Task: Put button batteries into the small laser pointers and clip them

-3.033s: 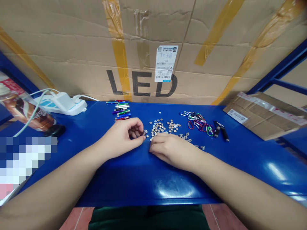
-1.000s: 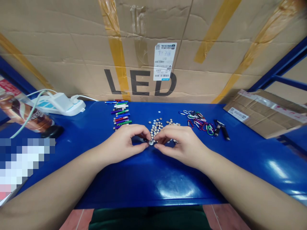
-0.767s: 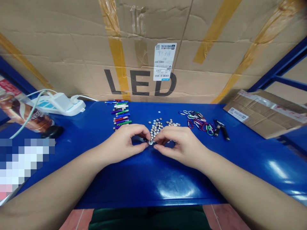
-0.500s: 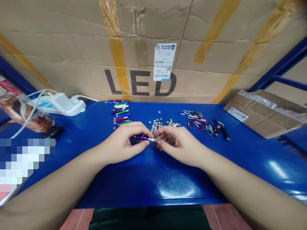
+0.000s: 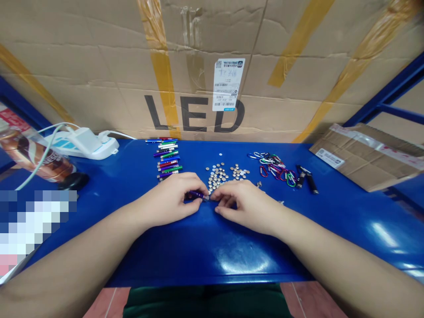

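Between the thumb and fingers of my left hand (image 5: 180,196) is a slim purple mini flashlight (image 5: 198,194), its silvery end pointing right. My right hand (image 5: 236,201) is just beside that end, fingers curled and thumb apart, with nothing visible in its grasp. Small round button cells (image 5: 217,176) lie loose on the blue table just beyond the fingertips. A column of similar metal tubes (image 5: 168,163) in purple, green, red, blue and silver lies past my left hand. Some small metal pieces (image 5: 259,184) show behind my right hand, partly covered.
Coloured carabiners (image 5: 273,167) and black cylindrical items (image 5: 309,181) lie to the right, before a small cardboard box (image 5: 367,154). A white power strip (image 5: 99,148) and a bottle (image 5: 39,154) stand left. A large carton (image 5: 119,79) closes off the back.
My right hand has drawn slightly off the flashlight's end, its finger and thumb parting. The flashlight has tilted down to the right in my left hand. More button cells and metal pieces show.
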Motion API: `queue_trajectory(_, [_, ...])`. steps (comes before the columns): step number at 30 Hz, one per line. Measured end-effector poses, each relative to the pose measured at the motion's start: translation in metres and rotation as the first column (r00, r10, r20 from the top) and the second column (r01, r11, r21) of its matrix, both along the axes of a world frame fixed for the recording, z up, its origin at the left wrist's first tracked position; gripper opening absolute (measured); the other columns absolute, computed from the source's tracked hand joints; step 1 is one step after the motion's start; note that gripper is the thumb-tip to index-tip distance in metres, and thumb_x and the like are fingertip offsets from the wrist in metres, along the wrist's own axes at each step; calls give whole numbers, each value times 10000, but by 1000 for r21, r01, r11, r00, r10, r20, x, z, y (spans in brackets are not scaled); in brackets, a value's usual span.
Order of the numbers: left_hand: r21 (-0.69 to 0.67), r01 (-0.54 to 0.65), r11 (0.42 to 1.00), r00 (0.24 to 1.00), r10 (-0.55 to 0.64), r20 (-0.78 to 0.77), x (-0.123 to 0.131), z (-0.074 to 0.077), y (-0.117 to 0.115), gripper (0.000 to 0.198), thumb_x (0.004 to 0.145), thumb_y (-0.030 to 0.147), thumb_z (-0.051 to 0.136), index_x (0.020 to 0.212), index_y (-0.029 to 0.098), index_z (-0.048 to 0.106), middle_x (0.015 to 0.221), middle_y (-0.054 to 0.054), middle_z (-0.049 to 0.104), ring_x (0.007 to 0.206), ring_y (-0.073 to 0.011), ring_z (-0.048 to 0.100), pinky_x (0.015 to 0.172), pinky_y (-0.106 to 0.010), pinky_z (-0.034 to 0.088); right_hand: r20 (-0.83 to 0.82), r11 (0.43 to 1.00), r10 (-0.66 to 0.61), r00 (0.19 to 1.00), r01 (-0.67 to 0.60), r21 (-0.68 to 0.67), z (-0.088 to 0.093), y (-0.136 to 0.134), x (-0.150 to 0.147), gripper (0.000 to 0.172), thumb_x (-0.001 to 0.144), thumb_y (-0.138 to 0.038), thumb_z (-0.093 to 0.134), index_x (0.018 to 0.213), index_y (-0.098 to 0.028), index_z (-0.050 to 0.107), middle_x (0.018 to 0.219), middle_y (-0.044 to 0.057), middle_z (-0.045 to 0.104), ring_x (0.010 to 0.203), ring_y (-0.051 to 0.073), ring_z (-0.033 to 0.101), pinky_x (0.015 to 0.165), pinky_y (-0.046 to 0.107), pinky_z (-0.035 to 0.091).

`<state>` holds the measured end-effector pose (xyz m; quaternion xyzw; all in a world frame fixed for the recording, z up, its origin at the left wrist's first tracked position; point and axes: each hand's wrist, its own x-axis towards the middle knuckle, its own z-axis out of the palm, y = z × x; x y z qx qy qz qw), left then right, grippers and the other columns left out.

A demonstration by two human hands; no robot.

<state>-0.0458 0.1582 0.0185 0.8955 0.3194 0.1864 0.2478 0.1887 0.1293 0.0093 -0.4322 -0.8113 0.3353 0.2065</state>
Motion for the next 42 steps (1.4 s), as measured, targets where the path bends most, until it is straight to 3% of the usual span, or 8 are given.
queue_trajectory(7, [3,-104,995,994,103,39,-2,0,3,163,876,228,632,1004,203,730,998,-33,736,947,-211,683,846,-340,544,174,966,149,973,-181,187,3,-2,-2,146,849,-20,712,858,-158,757,855,36,731,822,167,671,778,288,513])
queue_trajectory(12, [-47,-97,994,992,100,71,-1,-2,3,151,887,238,640,1006,204,726,1014,-26,754,960,-207,694,885,-345,541,139,976,68,988,-95,196,3,0,2,121,868,-57,704,839,-174,708,784,5,700,729,145,640,710,277,478])
queue_trajectory(15, [-88,-101,991,991,108,80,1,-4,3,146,905,265,646,1015,209,725,1025,-25,764,965,-212,701,903,-352,539,-89,993,-10,996,20,113,0,4,5,89,890,-130,699,820,-182,681,763,-1,692,692,133,643,690,269,501])
queue_trajectory(18, [-122,-107,987,988,119,95,3,-5,3,158,917,286,654,1035,211,728,1037,-27,769,961,-216,707,911,-359,542,-341,994,-99,935,74,-84,-5,7,6,99,880,-256,730,826,-183,691,745,9,708,679,143,674,680,279,542])
queue_trajectory(24, [-200,-84,976,973,123,193,4,-7,3,156,920,290,676,1032,191,722,1019,-39,773,941,-209,720,902,-351,561,-542,943,-219,811,33,-332,-11,14,4,278,711,-300,868,924,-173,743,831,29,754,774,164,725,791,322,596])
queue_trajectory(30, [-248,-56,967,965,117,236,5,-8,3,151,922,281,684,1030,182,719,1020,-48,778,944,-204,728,912,-349,573,-520,955,-184,834,27,-294,-8,13,3,191,778,-274,803,933,-173,756,766,22,738,710,154,695,723,315,586])
queue_trajectory(42, [-197,-83,977,973,122,194,6,-6,2,159,926,302,679,1026,188,728,1008,-43,776,922,-205,724,877,-346,569,-447,976,-165,879,80,-202,-10,10,4,194,809,-316,777,918,-171,708,779,30,711,694,144,662,688,294,573])
